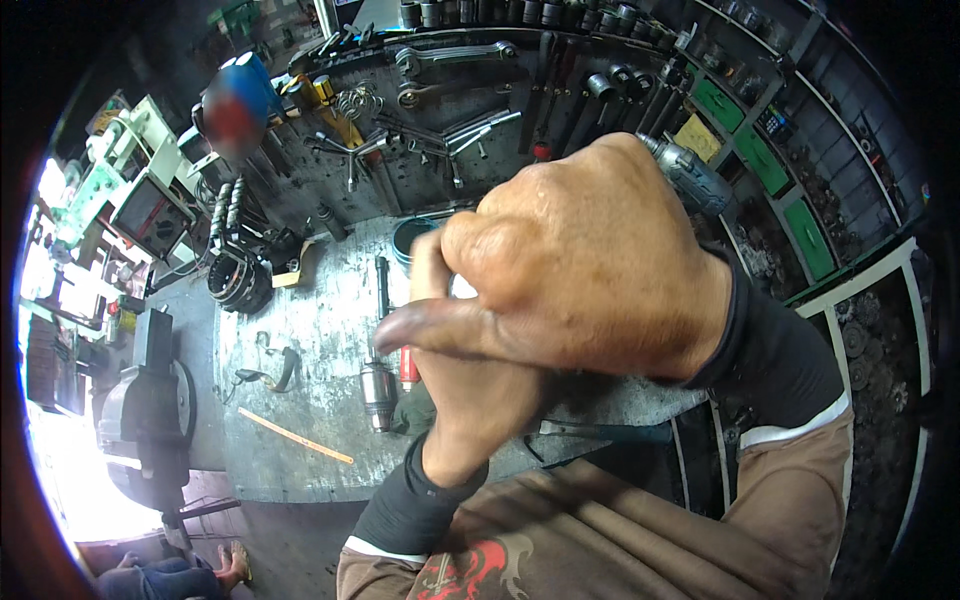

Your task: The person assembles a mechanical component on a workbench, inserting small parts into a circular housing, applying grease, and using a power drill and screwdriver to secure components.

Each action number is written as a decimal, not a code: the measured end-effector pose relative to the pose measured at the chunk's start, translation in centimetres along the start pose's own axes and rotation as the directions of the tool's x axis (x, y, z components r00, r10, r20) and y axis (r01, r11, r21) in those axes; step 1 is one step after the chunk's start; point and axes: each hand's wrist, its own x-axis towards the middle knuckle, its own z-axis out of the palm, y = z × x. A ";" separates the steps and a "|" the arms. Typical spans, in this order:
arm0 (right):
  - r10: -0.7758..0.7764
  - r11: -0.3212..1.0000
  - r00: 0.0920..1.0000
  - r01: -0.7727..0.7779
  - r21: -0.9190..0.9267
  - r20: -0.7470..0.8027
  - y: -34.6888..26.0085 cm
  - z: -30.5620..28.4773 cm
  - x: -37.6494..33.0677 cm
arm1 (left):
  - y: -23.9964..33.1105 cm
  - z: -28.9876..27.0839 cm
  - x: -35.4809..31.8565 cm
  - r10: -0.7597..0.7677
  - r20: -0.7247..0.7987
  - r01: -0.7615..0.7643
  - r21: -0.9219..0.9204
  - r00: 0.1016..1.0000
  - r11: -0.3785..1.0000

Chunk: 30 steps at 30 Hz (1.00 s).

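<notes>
Close in front of me, my right hand [590, 255] crosses over my left, its back facing me. Its fingers are curled, while its dark-smudged thumb points out to the left. Anything within those fingers is hidden. Below and behind it is my left hand [475, 395], its fingers mostly covered by the right. Past the hands on the metal workbench [310, 350] lie a long dark rod [381, 285] and a chuck-like metal tool [377, 395]. Beside that tool, a red object [408, 368] shows partly. A round teal-rimmed container [412, 238] stands behind the hands.
A grey power tool [690, 175] is at the right. Spanners [455, 58] hang on the back panel. A black ring-shaped part [238, 285], an orange strip [295, 436] and a curved metal piece [285, 370] lie at left. Green drawers [762, 158] line the right. Someone's foot [235, 565] shows lower left.
</notes>
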 end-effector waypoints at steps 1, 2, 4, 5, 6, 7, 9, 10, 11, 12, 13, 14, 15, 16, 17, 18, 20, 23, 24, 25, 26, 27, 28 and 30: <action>-0.019 1.000 0.999 0.019 -0.003 -0.049 -0.1 0.1 -0.2 | 0.0 0.3 0.1 0.016 -0.022 -0.015 0.029 1.000 0.999; -0.009 0.999 0.999 0.007 -0.041 -0.046 -0.1 0.5 -0.1 | -0.3 -0.2 0.8 0.078 0.057 -0.082 0.076 0.995 0.994; -0.040 0.998 0.997 0.037 -0.041 -0.060 -0.1 1.2 0.3 | -1.2 -1.5 1.9 0.097 0.262 -0.126 0.093 0.960 0.988; -0.064 0.997 0.994 0.060 -0.041 -0.090 0.0 1.5 0.4 | -1.6 -2.2 2.3 0.105 0.361 -0.149 0.095 0.927 0.984; -0.051 0.996 0.996 0.045 -0.076 -0.077 0.0 1.7 0.5 | -2.1 -2.9 2.6 0.048 0.447 -0.053 -0.002 0.893 0.999; -0.073 0.997 0.996 0.072 -0.022 -0.056 0.0 1.9 0.5 | -2.5 -3.5 2.5 0.018 0.463 0.056 -0.144 0.886 0.988; -0.108 0.993 0.993 0.110 0.041 -0.051 0.1 2.1 0.5 | -3.2 -4.0 1.5 -0.054 0.428 0.147 -0.188 0.902 0.971; -0.098 0.990 0.995 0.101 0.102 -0.037 0.2 2.2 0.4 | -3.4 -4.0 0.6 -0.049 0.403 0.134 -0.185 0.914 0.974; -0.146 0.981 0.988 0.151 0.122 -0.053 0.4 2.5 0.4 | -3.7 -4.1 -0.3 0.007 0.439 0.042 -0.103 0.898 0.994; -0.190 0.970 0.973 0.206 0.130 -0.130 0.8 2.7 0.3 | -4.1 -4.2 -1.2 0.063 0.472 -0.057 -0.028 0.879 0.998; -0.201 0.959 0.953 0.239 0.154 -0.228 1.3 3.3 0.4 | -4.4 -4.2 -2.2 0.053 0.351 -0.036 -0.053 0.935 0.998; -0.193 0.915 0.950 0.264 0.305 -0.244 1.8 3.8 0.6 | -4.9 -4.2 -3.0 0.047 0.368 -0.040 -0.025 0.929 0.999; -0.215 0.766 0.959 0.284 0.576 -0.187 2.2 4.6 0.7 | -5.2 -4.4 -4.0 0.044 0.329 -0.063 0.047 0.943 0.997; -0.257 0.527 0.962 0.216 0.822 -0.088 3.0 5.3 0.9 | -5.9 -4.3 -4.6 0.009 0.309 -0.025 0.047 0.951 0.999; -0.307 0.248 0.952 0.098 0.964 -0.018 3.6 6.1 1.2 | -6.4 -4.2 -5.3 0.095 0.253 -0.117 0.073 0.963 0.990; -0.446 -0.002 0.892 0.080 0.997 -0.073 3.9 7.2 2.1 | -6.9 -4.2 -6.0 0.155 0.255 -0.191 0.123 0.955 0.974; -0.451 -0.498 0.822 0.092 0.862 -0.348 3.0 9.6 3.7 | -7.7 -4.0 -7.0 0.076 0.277 -0.091 0.043 0.958 0.995; 0.043 -0.334 0.889 0.442 0.833 -0.455 0.0 10.5 2.6 | -8.4 -3.3 -8.0 0.008 0.181 -0.009 0.005 0.983 1.000; 0.160 -0.070 0.914 0.387 0.919 -0.373 -1.0 10.2 1.7 | -8.2 -3.2 -8.2 -0.120 0.209 0.123 -0.001 0.971 0.992; 0.305 0.161 0.881 0.328 0.931 -0.363 -1.8 10.0 1.0 | -8.2 -2.9 -8.0 -0.125 0.222 0.143 -0.066 0.967 0.987; 0.386 0.215 0.865 0.253 0.943 -0.320 -2.2 9.5 0.7 | -7.9 -3.0 -7.8 -0.110 0.231 0.128 -0.064 0.967 0.990; 0.384 0.304 0.841 0.274 0.912 -0.381 -2.3 9.2 0.4 | -7.8 -2.9 -7.4 -0.053 0.210 0.065 -0.051 0.976 0.997; 0.356 0.162 0.870 0.302 0.939 -0.341 -1.9 9.0 0.7 | -7.4 -3.0 -7.1 -0.077 0.211 0.080 -0.004 0.974 0.997; 0.105 -0.337 0.963 0.268 0.902 -0.247 -0.5 8.9 2.2 | -6.8 -3.0 -6.2 0.108 0.173 -0.102 -0.042 0.979 0.994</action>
